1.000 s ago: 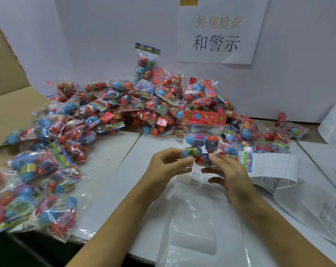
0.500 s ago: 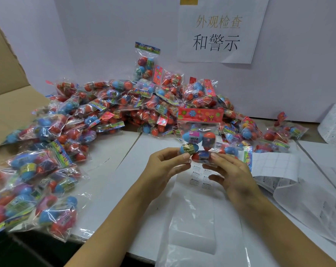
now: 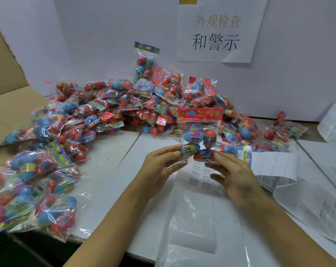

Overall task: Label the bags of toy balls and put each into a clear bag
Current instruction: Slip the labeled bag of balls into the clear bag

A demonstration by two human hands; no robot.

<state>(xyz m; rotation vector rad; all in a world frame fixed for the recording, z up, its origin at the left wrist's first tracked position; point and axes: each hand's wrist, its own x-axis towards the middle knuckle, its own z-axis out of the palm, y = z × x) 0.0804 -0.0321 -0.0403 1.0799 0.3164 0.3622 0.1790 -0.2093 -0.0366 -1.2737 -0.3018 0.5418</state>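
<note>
I am observing both hands holding one bag of toy balls (image 3: 199,136) upright above the white table (image 3: 113,170), at centre. The left hand (image 3: 159,166) is pinching the bag's lower left corner, thumb and fingertips curling against a blue ball inside. The right hand (image 3: 232,170) is gripping the lower right corner, its fingers (image 3: 219,156) pressing on the plastic beside a red ball. The bag's red flowered header card (image 3: 200,113) is standing at the top, level and facing me. Directly beneath the hands, a clear bag (image 3: 198,218) is lying flat on the table, its printed warning panel showing just below the held bag; I cannot tell whether its mouth is open. Just right of the right hand, a sheet of labels (image 3: 275,164) is lying partly curled on more printed sheets (image 3: 317,199). A large heap of bagged balls (image 3: 109,105) is spreading across the far and left side of the table, against a cardboard carton (image 3: 7,89). On the far wall a paper sign (image 3: 217,29) is hanging.
</note>
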